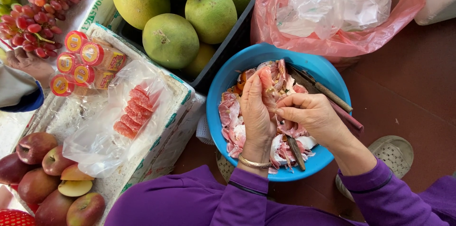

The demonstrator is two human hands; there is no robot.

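Note:
Over a blue bowl (223, 81) full of pink pomelo peel and membrane scraps, my left hand (255, 112) holds a pink pomelo segment (267, 83) upright. My right hand (311, 114) pinches the segment's skin from the right side. A gold bangle sits on my left wrist. Both sleeves are purple. A knife (317, 86) with a wooden handle rests across the bowl's far rim, and another dark blade (296, 152) lies among the scraps.
Peeled pink segments (132, 112) lie in a clear plastic bag on a white foam box (173, 121). Green pomelos (170, 39) fill a dark crate behind. Small orange-capped cups (80, 62), red grapes (33, 12), apples (47, 173), a pink plastic bag (332, 17). Another person's hand (28, 63) at left.

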